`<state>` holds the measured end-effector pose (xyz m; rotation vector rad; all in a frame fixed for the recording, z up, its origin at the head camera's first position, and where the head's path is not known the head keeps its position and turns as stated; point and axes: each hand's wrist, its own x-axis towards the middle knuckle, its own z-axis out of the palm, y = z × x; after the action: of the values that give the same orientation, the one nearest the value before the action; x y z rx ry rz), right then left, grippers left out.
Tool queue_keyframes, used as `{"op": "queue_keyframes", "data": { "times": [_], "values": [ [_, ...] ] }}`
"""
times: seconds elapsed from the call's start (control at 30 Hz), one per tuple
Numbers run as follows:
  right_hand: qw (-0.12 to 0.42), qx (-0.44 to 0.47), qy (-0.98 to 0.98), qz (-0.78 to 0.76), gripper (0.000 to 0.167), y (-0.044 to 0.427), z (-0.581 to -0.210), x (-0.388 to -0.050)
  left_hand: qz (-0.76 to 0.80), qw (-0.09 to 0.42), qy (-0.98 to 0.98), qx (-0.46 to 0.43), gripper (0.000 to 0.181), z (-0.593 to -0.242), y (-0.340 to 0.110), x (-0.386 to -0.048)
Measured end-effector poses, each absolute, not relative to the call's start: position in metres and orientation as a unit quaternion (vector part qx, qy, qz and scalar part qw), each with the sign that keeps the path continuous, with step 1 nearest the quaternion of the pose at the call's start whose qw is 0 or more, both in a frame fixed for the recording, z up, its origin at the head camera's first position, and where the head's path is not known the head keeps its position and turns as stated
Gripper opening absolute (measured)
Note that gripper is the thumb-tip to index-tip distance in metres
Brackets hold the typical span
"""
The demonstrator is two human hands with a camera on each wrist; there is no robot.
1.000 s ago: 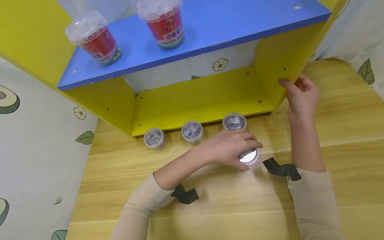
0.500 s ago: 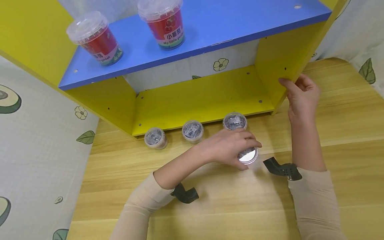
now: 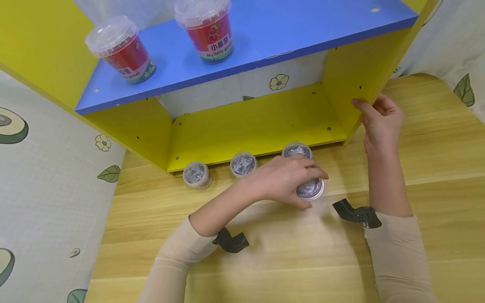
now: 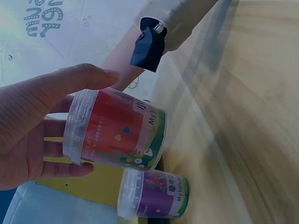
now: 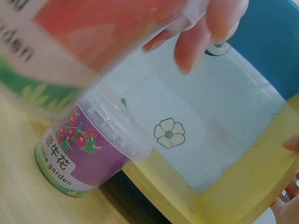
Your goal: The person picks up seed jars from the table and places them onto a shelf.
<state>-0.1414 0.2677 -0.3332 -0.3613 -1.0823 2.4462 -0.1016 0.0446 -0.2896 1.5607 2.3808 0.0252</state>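
My left hand (image 3: 286, 179) grips a clear-lidded plastic cup (image 3: 310, 190) by its lid, thumb on the near side and fingers around the far side. In the left wrist view this cup (image 4: 124, 130) has a red label with green at its base, and it appears tilted just off the table. Close behind it stands a purple-labelled cup (image 4: 161, 193), partly covered by my left hand in the head view. My right hand (image 3: 382, 122) pinches the shelf's yellow side panel (image 3: 350, 75), thumb inside and fingers outside.
Two more lidded cups, a left one (image 3: 196, 174) and a middle one (image 3: 243, 164), stand before the yellow bottom board (image 3: 250, 126). Above, the blue shelf board (image 3: 288, 29) bears a red cup (image 3: 130, 59) and another red cup (image 3: 212, 38). Everything rests on a wooden table (image 3: 288, 261).
My left hand and the red-labelled cup have shifted slightly toward the shelf, and the glare on its lid has gone. My right hand stays on the side panel.
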Motion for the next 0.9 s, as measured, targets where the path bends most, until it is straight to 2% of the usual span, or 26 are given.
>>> {"op": "queue_keyframes", "data": {
  "times": [0.67, 0.9],
  "values": [
    [0.219, -0.132, -0.388, 0.885, 0.028, 0.270, -0.334, -0.140, 0.053, 0.165, 0.827, 0.534, 0.061, -0.264, 0.037, -0.121],
    [0.217, -0.130, -0.393, 0.884, 0.028, 0.268, -0.334, -0.141, 0.051, 0.146, 0.820, 0.550, 0.062, -0.242, 0.036, -0.128]
  ]
}}
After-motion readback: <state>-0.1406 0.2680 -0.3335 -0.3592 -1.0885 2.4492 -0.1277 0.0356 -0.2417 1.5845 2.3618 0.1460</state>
